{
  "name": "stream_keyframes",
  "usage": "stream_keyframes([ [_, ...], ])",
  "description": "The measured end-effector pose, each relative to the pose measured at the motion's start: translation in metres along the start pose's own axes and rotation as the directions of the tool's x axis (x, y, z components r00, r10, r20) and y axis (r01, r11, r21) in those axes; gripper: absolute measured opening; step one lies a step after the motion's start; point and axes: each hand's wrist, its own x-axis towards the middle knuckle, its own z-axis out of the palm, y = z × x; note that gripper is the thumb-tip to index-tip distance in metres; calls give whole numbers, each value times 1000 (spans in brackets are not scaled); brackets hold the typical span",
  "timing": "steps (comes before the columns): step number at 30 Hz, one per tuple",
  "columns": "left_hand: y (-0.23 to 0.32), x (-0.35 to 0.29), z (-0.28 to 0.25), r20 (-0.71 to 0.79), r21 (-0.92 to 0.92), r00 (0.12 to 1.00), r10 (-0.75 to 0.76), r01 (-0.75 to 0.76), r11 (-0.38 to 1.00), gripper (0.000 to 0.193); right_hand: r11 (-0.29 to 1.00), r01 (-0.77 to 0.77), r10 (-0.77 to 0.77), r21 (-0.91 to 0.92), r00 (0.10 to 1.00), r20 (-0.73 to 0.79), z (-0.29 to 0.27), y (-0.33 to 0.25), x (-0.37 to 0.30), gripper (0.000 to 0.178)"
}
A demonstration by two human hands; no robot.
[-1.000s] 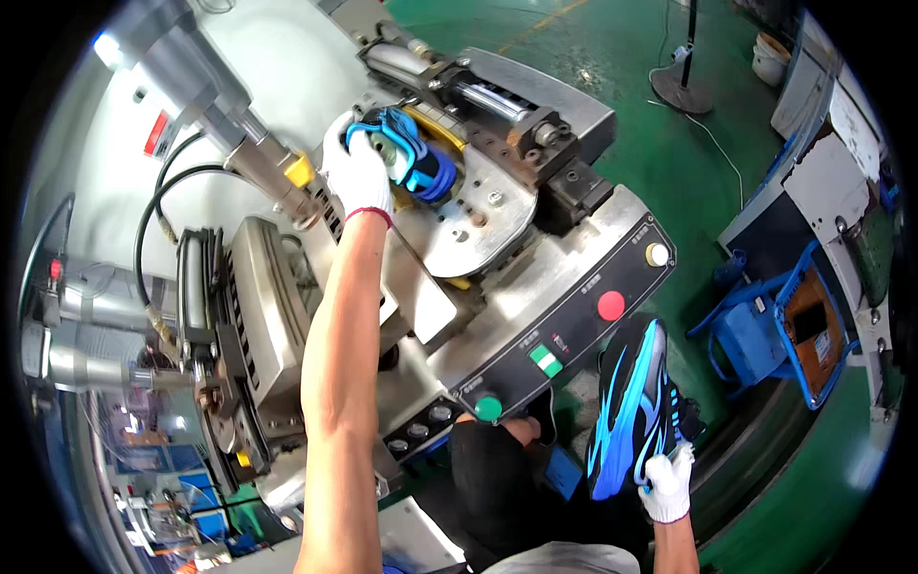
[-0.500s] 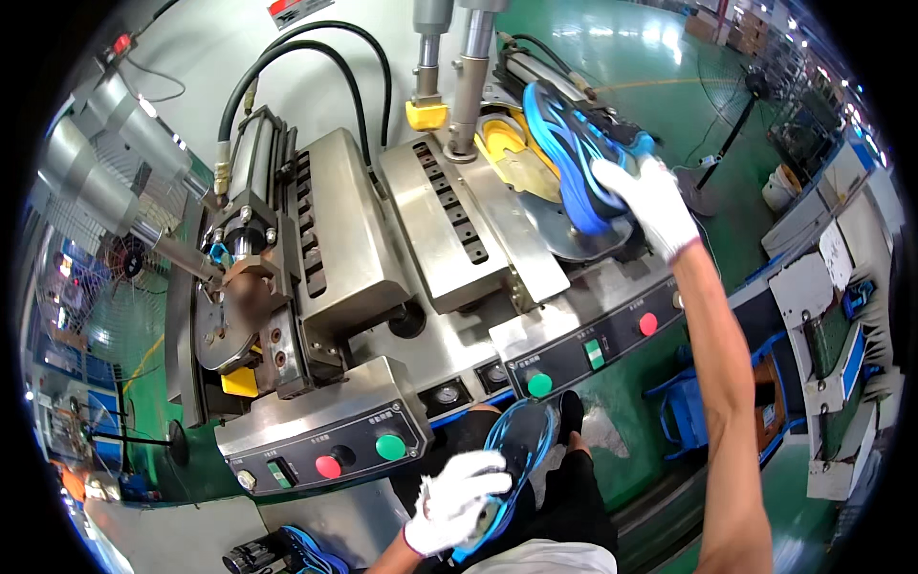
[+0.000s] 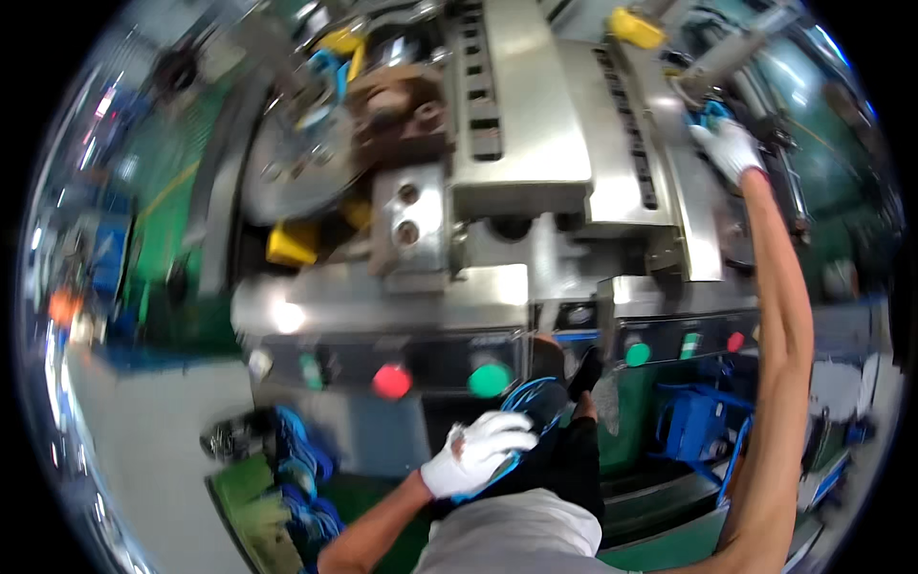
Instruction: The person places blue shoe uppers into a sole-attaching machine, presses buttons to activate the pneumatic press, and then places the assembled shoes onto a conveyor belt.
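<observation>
My left hand [image 3: 478,454], in a white glove, is low in front of my body and closed on a blue and black shoe [image 3: 526,397], which it holds just below the machine's control panel [image 3: 430,368]. My right arm stretches up the right side. Its gloved right hand [image 3: 729,145] grips a blue shoe [image 3: 710,113] on the far right part of the steel press machine [image 3: 516,124]; only a bit of that shoe shows above the glove. The picture is blurred by motion.
The panel carries a red button [image 3: 392,381] and a green button [image 3: 490,379]; a second panel [image 3: 669,340] lies to the right. More blue shoes [image 3: 301,464] lie low at the left. A blue crate [image 3: 693,426] stands on the green floor at the right.
The view has swung left, so the machine's left station now fills the middle. Both hands keep their shoes; my right hand sits farther toward the upper right edge.
</observation>
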Motion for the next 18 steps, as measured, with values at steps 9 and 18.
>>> stream_keyframes([
  [9, -9, -41, 22, -123, -12, 992, -36, 35, 999, 31, 786, 360, -170, 503, 907, -385, 103, -154, -349, 73],
  [18, -5, -25, 43, -258, 92, 953, 158, -138, 986, 27, 915, 263, -214, 305, 959, -183, 104, -125, -417, 93],
])
